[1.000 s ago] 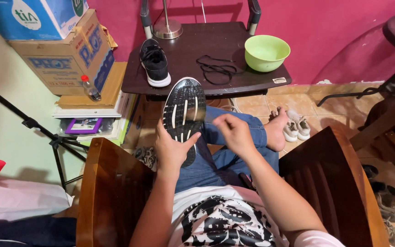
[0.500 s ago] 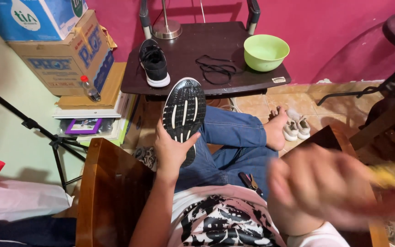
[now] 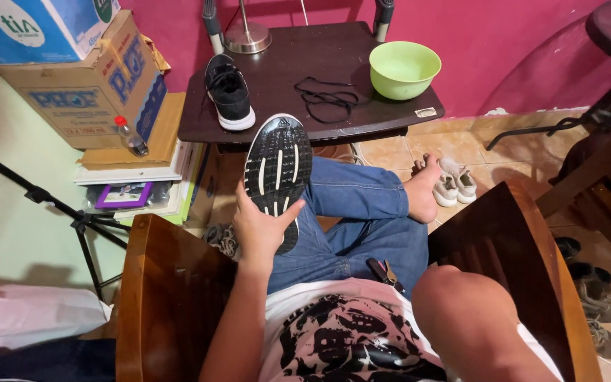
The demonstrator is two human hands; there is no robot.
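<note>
My left hand (image 3: 259,230) grips the black shoe (image 3: 277,173) by its heel, sole facing me, resting over my knee; best to keep that hold firm and the sole tilted up. My right hand is out of view, so I can't tell its state. Beyond the hand, the dark surface (image 3: 284,127) carries the other shoe (image 3: 229,92), loose laces (image 3: 330,99) and a green bowl (image 3: 404,68).

This is a lived-in room of a home. A dark wooden side table (image 3: 362,113) stands against a magenta wall (image 3: 489,42), with stacked cardboard boxes (image 3: 72,85), a pile of books (image 3: 143,177), small shoes (image 3: 454,185) on the tiled floor (image 3: 397,152), and wooden armchairs (image 3: 171,297).
</note>
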